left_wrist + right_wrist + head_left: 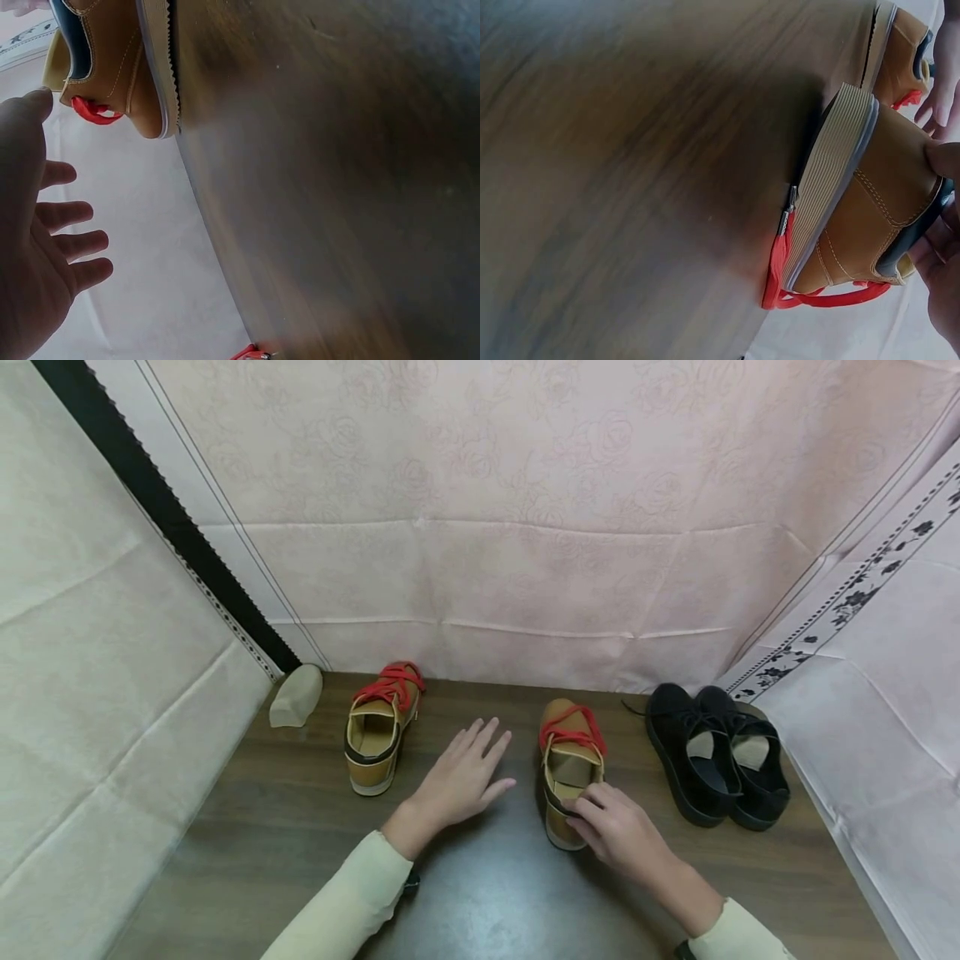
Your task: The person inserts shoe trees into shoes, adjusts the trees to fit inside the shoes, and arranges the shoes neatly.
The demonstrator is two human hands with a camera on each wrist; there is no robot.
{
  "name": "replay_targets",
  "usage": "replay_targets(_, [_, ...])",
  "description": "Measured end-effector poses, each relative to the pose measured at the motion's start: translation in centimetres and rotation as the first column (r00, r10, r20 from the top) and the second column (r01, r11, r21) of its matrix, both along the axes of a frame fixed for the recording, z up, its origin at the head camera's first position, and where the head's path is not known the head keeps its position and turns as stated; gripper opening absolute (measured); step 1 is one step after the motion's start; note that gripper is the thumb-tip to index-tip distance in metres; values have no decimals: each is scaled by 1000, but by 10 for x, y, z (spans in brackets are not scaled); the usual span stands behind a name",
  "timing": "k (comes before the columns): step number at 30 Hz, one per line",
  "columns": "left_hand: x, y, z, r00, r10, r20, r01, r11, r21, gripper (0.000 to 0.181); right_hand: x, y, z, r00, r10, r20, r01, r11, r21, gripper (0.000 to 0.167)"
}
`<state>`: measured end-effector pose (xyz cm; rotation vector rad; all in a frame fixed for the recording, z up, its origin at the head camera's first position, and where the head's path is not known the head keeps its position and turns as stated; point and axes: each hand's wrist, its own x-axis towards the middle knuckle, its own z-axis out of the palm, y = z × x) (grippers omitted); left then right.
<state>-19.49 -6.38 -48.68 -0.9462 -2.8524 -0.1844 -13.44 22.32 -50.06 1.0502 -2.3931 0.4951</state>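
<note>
Nearest are two pale sleeves [352, 893], both cut off by the frame, with a dark scrap under the left cuff too small to make out. The right hand [618, 827] pinches the heel collar of the right shoe [572, 772] — thumb on the outside, fingers at the opening, their tips partly hidden. Whether that heel is off the floor [480, 893] I can't tell. The left hand [465, 781] holds nothing: its fingers are straight and parted, over the floor between the tan pair (in the left wrist view it is cut off at the edge). The left shoe [382, 727] stands apart, red laces [393, 683] toward the cloth [480, 577]. Beyond to the right sit black shoes [712, 756], side by side, their insides mostly shadowed; far left — a white insert [297, 696].
</note>
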Motion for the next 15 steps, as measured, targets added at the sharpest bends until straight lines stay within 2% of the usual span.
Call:
replay_targets(6, [-3, 4, -1, 1000, -20, -15, 20, 1000, -13, 73, -1, 12, -2, 1000, -16, -3, 16, 1000, 3, 17])
replay_targets(15, [-3, 11, -4, 998, -43, -46, 40, 997, -70, 74, -6, 27, -3, 997, -23, -69, 21, 999, -31, 11])
